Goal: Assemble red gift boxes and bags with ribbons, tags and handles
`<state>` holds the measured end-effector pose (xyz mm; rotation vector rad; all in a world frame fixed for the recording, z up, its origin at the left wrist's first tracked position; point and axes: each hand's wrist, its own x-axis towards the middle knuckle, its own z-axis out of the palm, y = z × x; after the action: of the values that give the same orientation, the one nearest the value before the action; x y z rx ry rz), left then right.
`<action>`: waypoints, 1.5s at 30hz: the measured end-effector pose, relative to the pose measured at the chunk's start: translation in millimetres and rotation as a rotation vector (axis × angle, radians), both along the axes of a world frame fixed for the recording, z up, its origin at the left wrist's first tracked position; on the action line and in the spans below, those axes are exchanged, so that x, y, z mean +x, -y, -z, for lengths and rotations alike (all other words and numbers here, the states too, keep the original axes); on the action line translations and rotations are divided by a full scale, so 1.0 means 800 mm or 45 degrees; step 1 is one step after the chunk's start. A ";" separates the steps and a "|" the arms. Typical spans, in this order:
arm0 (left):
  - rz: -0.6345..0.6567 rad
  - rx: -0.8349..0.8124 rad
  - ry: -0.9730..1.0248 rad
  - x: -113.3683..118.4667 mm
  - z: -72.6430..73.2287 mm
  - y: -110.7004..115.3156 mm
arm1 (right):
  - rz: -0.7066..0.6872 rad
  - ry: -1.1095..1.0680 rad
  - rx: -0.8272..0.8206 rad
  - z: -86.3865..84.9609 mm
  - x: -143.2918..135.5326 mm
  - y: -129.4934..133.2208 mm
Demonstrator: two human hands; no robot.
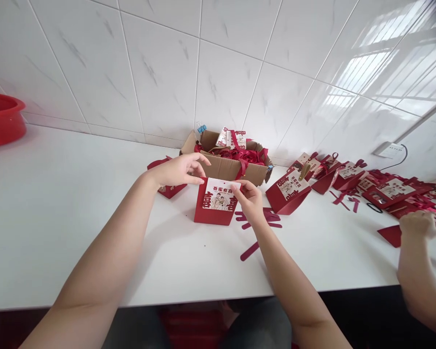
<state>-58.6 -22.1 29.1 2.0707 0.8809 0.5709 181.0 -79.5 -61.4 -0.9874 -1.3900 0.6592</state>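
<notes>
Head view: box (214, 218) upright on worktop (94, 194)

Its card (221, 197) faces the person. Right grip (252, 199) pinches box at two o'clock, thumb over the card; left grip (179, 169) touches at eleven, whether closed I cannot tell.

Tabletop (69, 213) passable left and lower centre. Blocked: cardboard box (218, 166) at centre, red gift boxes (394, 189) plus co-worker's hand (418, 225) right, maroon strips (249, 251) right of centre, red plastic basin (3, 126) upper left.
</notes>
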 end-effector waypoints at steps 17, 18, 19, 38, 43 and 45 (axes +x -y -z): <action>-0.162 0.348 -0.304 0.036 -0.009 0.025 | -0.061 -0.034 0.005 -0.003 -0.009 -0.002; -0.158 0.367 -0.294 0.038 -0.008 0.025 | -0.069 -0.029 0.006 -0.002 -0.010 -0.002; -0.155 0.381 -0.277 0.040 -0.007 0.025 | -0.075 -0.021 0.008 -0.001 -0.010 -0.002; -0.142 0.397 -0.223 0.046 0.003 0.019 | -0.093 -0.021 0.027 0.007 -0.013 -0.002; -0.154 0.369 -0.264 0.046 0.004 0.017 | -0.069 -0.004 0.011 0.006 -0.013 -0.002; -0.161 0.361 -0.274 0.046 0.003 0.017 | -0.051 0.024 0.029 0.005 -0.014 -0.002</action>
<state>-21.4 -35.8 27.0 2.3777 1.1148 0.5742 170.1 -78.1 -65.6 -0.9522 -1.4341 0.6640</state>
